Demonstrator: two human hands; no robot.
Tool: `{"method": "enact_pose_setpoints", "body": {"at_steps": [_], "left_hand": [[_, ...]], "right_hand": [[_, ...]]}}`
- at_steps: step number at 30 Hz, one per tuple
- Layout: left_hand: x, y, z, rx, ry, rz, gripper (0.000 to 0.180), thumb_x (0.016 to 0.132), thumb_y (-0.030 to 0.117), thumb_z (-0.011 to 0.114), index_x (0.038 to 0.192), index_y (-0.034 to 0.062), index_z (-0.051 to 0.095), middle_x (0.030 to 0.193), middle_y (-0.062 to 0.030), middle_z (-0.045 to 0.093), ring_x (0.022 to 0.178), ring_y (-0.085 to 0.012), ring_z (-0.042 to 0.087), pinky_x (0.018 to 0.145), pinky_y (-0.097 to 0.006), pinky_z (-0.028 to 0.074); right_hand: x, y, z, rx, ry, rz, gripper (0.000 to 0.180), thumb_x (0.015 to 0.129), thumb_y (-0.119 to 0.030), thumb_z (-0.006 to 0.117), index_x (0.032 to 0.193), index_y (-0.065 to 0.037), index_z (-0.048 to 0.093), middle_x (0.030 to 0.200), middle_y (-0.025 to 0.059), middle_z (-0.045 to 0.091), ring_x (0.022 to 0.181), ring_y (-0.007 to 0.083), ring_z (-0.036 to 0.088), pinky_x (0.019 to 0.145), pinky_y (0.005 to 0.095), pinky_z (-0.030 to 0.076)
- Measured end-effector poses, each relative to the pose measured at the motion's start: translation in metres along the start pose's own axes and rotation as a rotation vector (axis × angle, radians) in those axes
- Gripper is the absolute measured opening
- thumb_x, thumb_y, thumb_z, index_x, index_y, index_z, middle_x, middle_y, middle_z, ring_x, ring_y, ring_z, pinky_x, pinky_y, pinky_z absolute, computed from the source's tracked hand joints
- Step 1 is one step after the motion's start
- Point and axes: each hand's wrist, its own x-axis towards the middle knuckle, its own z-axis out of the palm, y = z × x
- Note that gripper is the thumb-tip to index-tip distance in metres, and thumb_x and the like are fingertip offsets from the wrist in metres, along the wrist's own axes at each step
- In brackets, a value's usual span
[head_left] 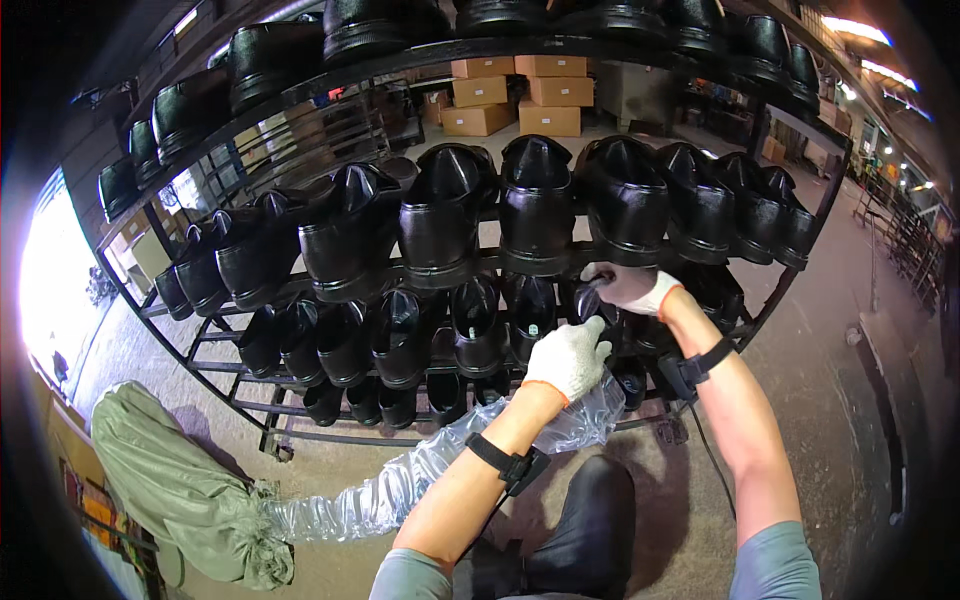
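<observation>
handled shoe (590, 302): between both sets of fingers, just below the right; its glossy upper probably wants a light, even touch.
clear plastic (588, 422): just below the left fingers; best kept from snagging on the rack (540, 47).
left hand (568, 360): back upward, fingers bent and pointing up-right; grip, cannot tell.
right hand (640, 288): higher, wrist bent, fingers curled leftward at the shoe; pinching or touching, cannot tell.

- The place looks like a shoe factory or its warehouse.
- Black shoes (536, 220) fill tiers of a metal rack (560, 46).
- Cardboard boxes (550, 122) stand stacked behind it.
- Strip lights (856, 30) glow overhead at right.
- The bare concrete floor (830, 420) looks scuffed and stained.
</observation>
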Motion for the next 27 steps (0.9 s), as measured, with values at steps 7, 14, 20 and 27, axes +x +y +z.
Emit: {"method": "enact_pose_setpoints", "body": {"at_steps": [7,14,20,27], "left_hand": [[0.009,0.013,-0.002,-0.018,-0.049,0.086,0.027,0.105,0.030,0.068,0.120,0.0071,0.068,0.093,-0.0289,0.075,0.094,-0.0513,0.074,0.083,-0.061,0.059],[-0.022,0.004,-0.042,-0.379,-0.018,-0.112,0.072,0.093,0.024,0.090,0.148,0.0018,0.051,0.117,-0.0211,0.075,0.112,-0.0363,0.075,0.098,-0.044,0.060],[-0.043,0.033,-0.020,-0.685,-0.317,0.098,0.070,0.092,0.022,0.089,0.149,0.0004,0.056,0.126,-0.0171,0.073,0.120,-0.0234,0.072,0.104,-0.036,0.058],[-0.059,0.036,0.007,-0.405,-0.187,0.133,0.018,0.104,0.016,0.067,0.096,-0.0001,0.063,0.076,-0.0239,0.068,0.069,-0.0408,0.071,0.066,-0.047,0.054]], "right_hand": [[0.016,0.042,0.023,-0.740,0.445,-0.140,0.049,0.091,-0.031,0.077,0.132,-0.005,0.073,0.131,0.0258,0.076,0.123,0.0466,0.071,0.110,0.0564,0.056],[-0.125,-0.104,0.011,0.038,0.332,-0.177,0.085,0.081,-0.029,0.091,0.158,-0.009,0.060,0.153,0.0200,0.065,0.137,0.0391,0.064,0.117,0.0488,0.052],[-0.195,-0.094,0.029,-0.046,0.569,-0.200,0.036,0.086,0.004,0.076,0.120,-0.007,0.080,0.113,0.0150,0.072,0.098,0.0314,0.075,0.086,0.0390,0.064],[-0.260,-0.070,-0.032,-0.238,0.107,-0.091,0.019,0.089,-0.022,0.082,0.104,-0.011,0.084,0.092,0.0101,0.077,0.089,0.0349,0.077,0.080,0.0438,0.064]]}}
